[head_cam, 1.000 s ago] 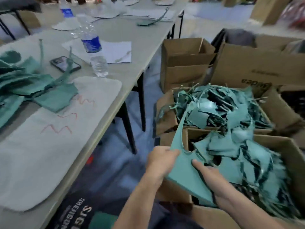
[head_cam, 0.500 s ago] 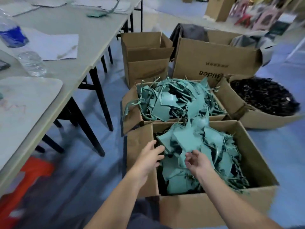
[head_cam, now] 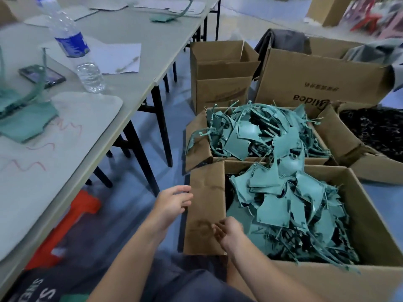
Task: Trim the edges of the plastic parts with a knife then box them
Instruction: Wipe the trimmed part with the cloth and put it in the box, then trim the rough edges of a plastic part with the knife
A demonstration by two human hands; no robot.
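Over flap of cardboard box: nothing held.
L hand spread, R hand loosely curled; teal plastic parts piled, thin, jagged.

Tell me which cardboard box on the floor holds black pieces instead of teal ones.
The low box at the far right: its contents are black, while the nearest box and the one behind it hold teal plastic parts.

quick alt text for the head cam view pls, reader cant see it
A person's empty left hand and right hand hover at the side flap of a cardboard box heaped with teal plastic parts. A second box of the same parts sits behind it; a table with a water bottle stands to the left.
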